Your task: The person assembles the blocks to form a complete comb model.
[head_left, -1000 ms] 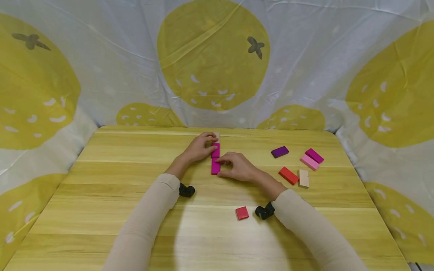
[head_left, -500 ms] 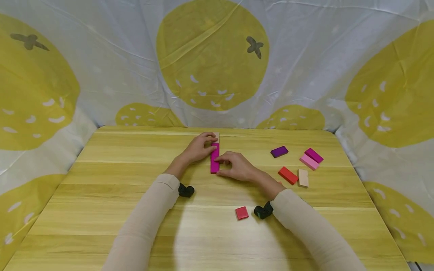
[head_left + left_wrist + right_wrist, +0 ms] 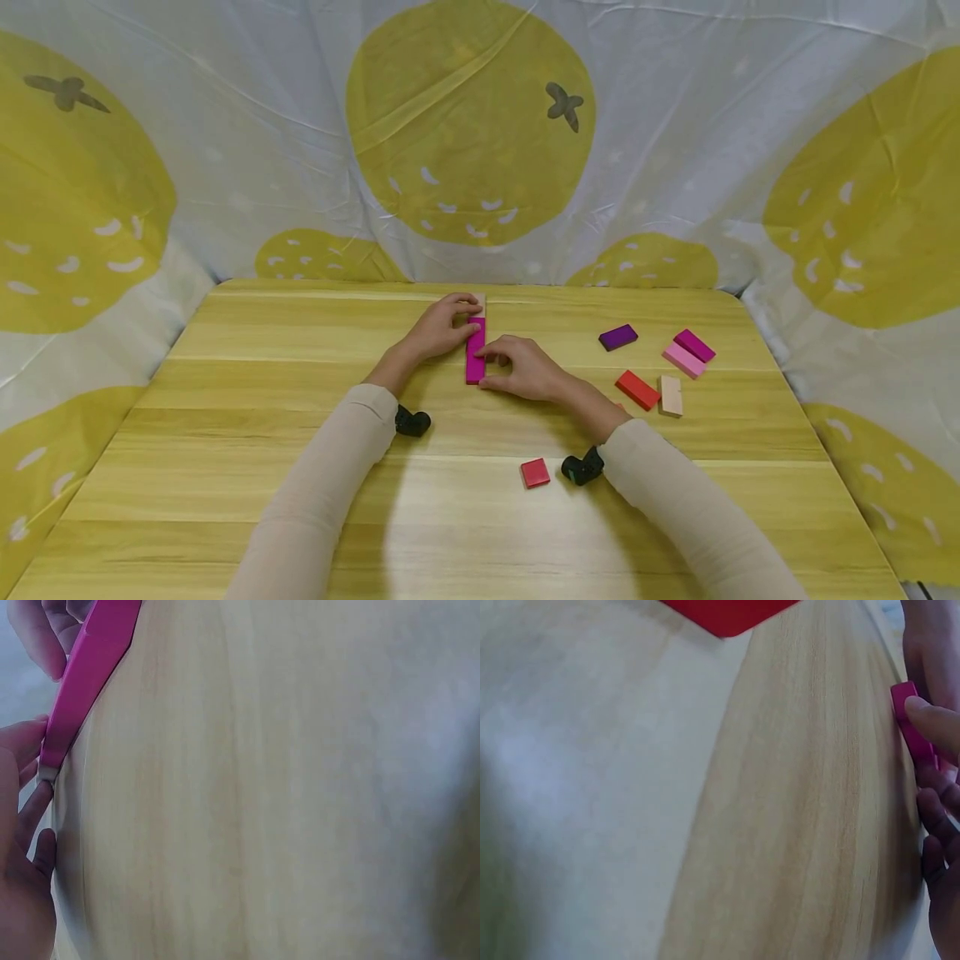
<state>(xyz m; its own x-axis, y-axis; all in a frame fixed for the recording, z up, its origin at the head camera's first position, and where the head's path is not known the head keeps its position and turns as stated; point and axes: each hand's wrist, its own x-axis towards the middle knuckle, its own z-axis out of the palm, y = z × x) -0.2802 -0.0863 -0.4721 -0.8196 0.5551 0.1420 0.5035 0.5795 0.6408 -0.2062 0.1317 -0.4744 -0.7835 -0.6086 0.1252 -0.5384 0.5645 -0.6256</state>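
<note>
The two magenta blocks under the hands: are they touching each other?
Touching. The head view shows the magenta blocks end to end with no gap, the left hand and right hand against them.

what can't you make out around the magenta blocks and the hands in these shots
- Head view: the pale block at the far end of the magenta blocks is mostly hidden by the left hand.
- Head view: the right hand covers the row's right edge, so its grip is unclear.
- Left wrist view: the magenta blocks are cut off by the top edge.
- Right wrist view: the red block is cut off at the top, blurred.
</note>
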